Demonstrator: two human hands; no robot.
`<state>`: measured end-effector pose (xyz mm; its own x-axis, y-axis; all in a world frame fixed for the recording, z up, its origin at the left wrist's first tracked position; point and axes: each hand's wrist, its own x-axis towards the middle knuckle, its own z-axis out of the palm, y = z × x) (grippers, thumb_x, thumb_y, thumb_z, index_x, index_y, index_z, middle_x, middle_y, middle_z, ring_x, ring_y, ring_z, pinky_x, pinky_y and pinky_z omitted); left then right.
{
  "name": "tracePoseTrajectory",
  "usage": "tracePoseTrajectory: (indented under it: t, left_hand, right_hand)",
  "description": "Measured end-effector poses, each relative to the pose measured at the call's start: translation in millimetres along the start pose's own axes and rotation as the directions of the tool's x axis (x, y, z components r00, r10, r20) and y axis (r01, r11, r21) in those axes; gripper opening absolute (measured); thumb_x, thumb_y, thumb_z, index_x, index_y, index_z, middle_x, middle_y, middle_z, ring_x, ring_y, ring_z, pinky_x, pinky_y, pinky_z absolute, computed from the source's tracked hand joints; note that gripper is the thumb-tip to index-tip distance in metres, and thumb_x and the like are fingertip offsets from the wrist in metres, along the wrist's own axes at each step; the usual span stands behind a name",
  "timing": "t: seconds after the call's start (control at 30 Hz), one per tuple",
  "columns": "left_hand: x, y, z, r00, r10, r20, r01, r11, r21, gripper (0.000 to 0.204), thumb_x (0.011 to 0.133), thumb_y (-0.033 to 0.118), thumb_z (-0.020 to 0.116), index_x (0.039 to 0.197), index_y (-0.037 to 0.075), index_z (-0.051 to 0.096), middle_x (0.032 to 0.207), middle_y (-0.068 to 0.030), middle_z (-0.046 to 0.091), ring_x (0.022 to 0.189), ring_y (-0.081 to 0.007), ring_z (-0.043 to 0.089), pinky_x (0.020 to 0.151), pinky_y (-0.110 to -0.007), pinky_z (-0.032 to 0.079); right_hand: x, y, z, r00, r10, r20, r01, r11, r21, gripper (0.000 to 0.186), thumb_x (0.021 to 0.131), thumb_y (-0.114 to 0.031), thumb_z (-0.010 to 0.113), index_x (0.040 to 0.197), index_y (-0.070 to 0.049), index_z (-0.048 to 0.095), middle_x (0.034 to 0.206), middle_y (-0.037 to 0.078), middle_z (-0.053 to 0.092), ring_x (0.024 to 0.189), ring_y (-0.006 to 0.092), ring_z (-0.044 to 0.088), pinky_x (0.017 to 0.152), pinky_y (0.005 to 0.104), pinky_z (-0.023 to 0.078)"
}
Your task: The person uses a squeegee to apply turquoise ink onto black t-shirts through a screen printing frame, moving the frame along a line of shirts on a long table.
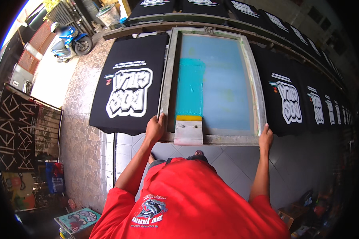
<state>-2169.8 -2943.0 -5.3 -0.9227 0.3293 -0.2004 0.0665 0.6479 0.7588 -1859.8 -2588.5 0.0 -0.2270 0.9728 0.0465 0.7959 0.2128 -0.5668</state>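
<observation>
A silk-screen frame (261, 104) with a pale blue mesh lies in front of me over the row of shirts. My left hand (155, 128) is closed round its near left corner, and my right hand (266, 138) grips the near right corner. Teal ink (190, 85) covers a strip on the left part of the mesh. At the lower end of that strip a squeegee (188, 132) with a yellow blade rests across the frame's near edge. Directly left is a printed black T-shirt (128, 85); another black T-shirt (282, 89) lies directly right. Whatever is under the screen is hidden.
More black shirts (316, 99) continue to the right, and a second row (243, 8) runs behind a long rail (155, 26). A blue motor scooter (70, 42) stands at the far left. A small painted tabletop (79, 220) is at the lower left.
</observation>
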Motion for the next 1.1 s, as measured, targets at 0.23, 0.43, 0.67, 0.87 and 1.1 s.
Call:
tracePoseTrajectory:
  t: [0.23, 0.43, 0.67, 0.87, 1.1]
  left_hand:
    - [26.4, -108.9, -133.6, 0.999, 0.035, -0.008, -0.036, 0.992, -0.120, 0.045, 0.099, 0.035, 0.049, 0.080, -0.005, 0.056, 0.056, -0.0163, 0.051, 0.054, -0.0194, 0.045, 0.054, -0.039, 0.040]
    - [56.7, -198.6, -270.3, 0.999, 0.015, -0.051, -0.021, 0.994, -0.111, 0.044, 0.101, 0.034, 0.046, 0.077, -0.001, 0.055, 0.059, -0.0041, 0.049, 0.056, -0.0105, 0.042, 0.050, -0.032, 0.035]
    - [96.3, -270.7, -330.7, 0.999, 0.020, -0.043, -0.022, 0.999, -0.049, 0.049, 0.100, 0.037, 0.046, 0.074, -0.003, 0.056, 0.057, -0.0077, 0.049, 0.055, -0.0143, 0.043, 0.051, -0.036, 0.036]
    - [117.5, -290.2, -330.8, 0.999, -0.021, -0.026, 0.021, 1.000, -0.016, 0.054, 0.099, 0.041, 0.045, 0.080, -0.008, 0.057, 0.067, -0.0256, 0.057, 0.065, -0.0333, 0.058, 0.063, -0.044, 0.044]
    - [130.0, -275.6, -326.0, 1.000, -0.024, -0.016, 0.025, 0.999, 0.035, 0.057, 0.098, 0.044, 0.044, 0.080, -0.009, 0.058, 0.071, -0.0309, 0.058, 0.071, -0.0443, 0.060, 0.066, -0.048, 0.044]
  right_hand:
    - [-126.8, -102.6, 47.9, 0.999, -0.047, -0.019, 0.049, 0.996, 0.079, 0.052, 0.099, -0.040, 0.039, 0.094, 0.004, 0.066, 0.088, 0.026, 0.066, 0.087, 0.0450, 0.062, 0.074, 0.0489, 0.046]
    - [-239.2, -199.5, 140.5, 0.998, -0.015, 0.063, 0.009, 0.995, 0.102, 0.052, 0.099, -0.039, 0.037, 0.088, 0.004, 0.064, 0.084, 0.029, 0.064, 0.084, 0.0484, 0.061, 0.072, 0.0525, 0.046]
    - [-292.6, -263.6, 184.8, 0.998, -0.015, 0.068, 0.008, 0.995, 0.098, 0.051, 0.099, -0.039, 0.038, 0.088, 0.003, 0.065, 0.085, 0.027, 0.065, 0.083, 0.0460, 0.062, 0.073, 0.0508, 0.046]
    - [-297.8, -275.3, 196.0, 0.999, -0.011, 0.047, 0.007, 0.997, 0.080, 0.054, 0.099, -0.040, 0.038, 0.088, 0.004, 0.066, 0.088, 0.027, 0.066, 0.086, 0.0467, 0.062, 0.075, 0.0507, 0.046]
    - [-281.4, -282.0, 197.0, 0.999, -0.018, 0.041, 0.015, 0.999, 0.049, 0.058, 0.099, -0.042, 0.036, 0.090, 0.006, 0.066, 0.089, 0.030, 0.065, 0.088, 0.0476, 0.061, 0.077, 0.0502, 0.046]
